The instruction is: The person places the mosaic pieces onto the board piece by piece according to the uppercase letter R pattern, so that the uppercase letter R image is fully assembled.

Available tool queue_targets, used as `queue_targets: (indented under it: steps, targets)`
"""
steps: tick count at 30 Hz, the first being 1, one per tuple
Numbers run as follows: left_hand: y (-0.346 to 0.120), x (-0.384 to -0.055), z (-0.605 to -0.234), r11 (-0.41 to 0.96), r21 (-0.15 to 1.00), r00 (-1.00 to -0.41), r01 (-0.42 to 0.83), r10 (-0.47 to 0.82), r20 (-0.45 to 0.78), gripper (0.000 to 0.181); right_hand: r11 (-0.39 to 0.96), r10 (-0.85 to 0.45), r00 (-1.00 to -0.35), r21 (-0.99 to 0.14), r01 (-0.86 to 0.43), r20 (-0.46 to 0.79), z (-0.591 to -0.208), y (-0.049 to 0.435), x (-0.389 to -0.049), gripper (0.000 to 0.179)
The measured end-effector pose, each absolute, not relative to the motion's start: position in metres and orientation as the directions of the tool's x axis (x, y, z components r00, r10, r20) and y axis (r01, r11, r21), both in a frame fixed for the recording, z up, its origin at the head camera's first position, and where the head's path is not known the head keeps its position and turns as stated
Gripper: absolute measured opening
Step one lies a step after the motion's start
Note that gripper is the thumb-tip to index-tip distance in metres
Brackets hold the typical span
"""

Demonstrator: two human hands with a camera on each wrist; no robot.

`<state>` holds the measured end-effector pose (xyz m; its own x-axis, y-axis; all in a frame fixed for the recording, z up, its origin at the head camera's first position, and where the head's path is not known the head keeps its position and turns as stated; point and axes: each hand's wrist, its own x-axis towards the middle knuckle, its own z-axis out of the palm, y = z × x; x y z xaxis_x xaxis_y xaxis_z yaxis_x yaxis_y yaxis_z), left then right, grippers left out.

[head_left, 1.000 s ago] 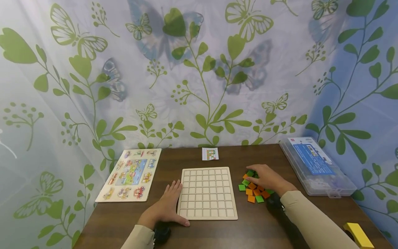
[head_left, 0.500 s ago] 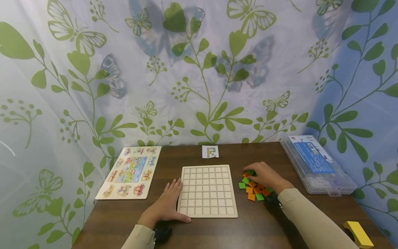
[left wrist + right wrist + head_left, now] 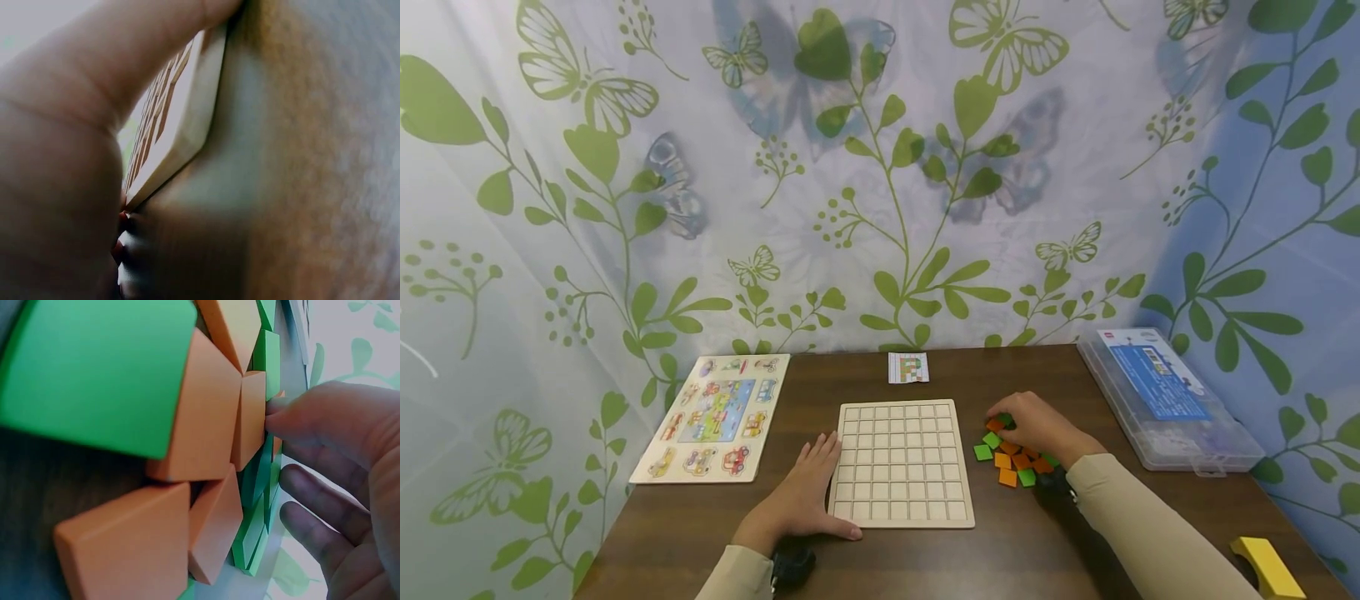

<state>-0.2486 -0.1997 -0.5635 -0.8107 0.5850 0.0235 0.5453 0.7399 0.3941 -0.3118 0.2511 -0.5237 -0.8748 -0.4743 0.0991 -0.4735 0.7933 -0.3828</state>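
Observation:
My left hand (image 3: 801,496) lies with fingers spread at the left edge of a pale wooden grid board (image 3: 901,464). Its thumb stretches along the board's near edge; in the left wrist view, the board's corner (image 3: 194,140) shows below the thumb. To the right of the board my right hand (image 3: 1036,423) reaches down into a heap of green and orange square tiles (image 3: 1007,477). Thumb and index finger pinch an orange tile (image 3: 995,425) at the heap's far side. In the right wrist view the thumb tip (image 3: 278,419) covers most of that tile, and the other fingers are bent.
A small printed pattern card (image 3: 908,368) lies behind the board. At the left is a vehicle picture puzzle (image 3: 711,421). A clear plastic case (image 3: 1168,408) with a blue label stands back right, and a yellow arch-shaped block (image 3: 1267,568) sits near the right front edge. A patterned curtain hangs behind.
The orange tile under my right fingertips has tilted and looks darker. My right hand has shifted very slightly left; my left hand and the board stay put.

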Motion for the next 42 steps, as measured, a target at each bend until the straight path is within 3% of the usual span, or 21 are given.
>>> queue_targets:
  steps: [16, 23, 31, 42]
  targets:
    - [-0.200, -0.246, -0.563, 0.728, 0.394, -0.806, 0.561, 0.590, 0.057, 0.146, 0.815, -0.464, -0.879, -0.339, -0.470, 0.104, -0.526, 0.246, -0.312, 0.011]
    - [-0.200, -0.247, -0.565, 0.733, 0.386, -0.808, 0.560, 0.587, 0.058, 0.146, 0.806, -0.507, -0.853, -0.284, -0.519, 0.121, -0.527, 0.246, -0.312, 0.006]
    - [-0.200, -0.245, -0.565, 0.728, 0.387, -0.802, 0.566, 0.594, 0.055, 0.146, 0.825, -0.463, -0.880, -0.311, -0.472, 0.107, -0.528, 0.245, -0.310, 0.006]
    - [-0.201, -0.247, -0.567, 0.736, 0.373, -0.806, 0.565, 0.589, 0.060, 0.146, 0.777, -0.495, -0.843, -0.328, -0.537, 0.209, -0.531, 0.236, -0.313, 0.008]
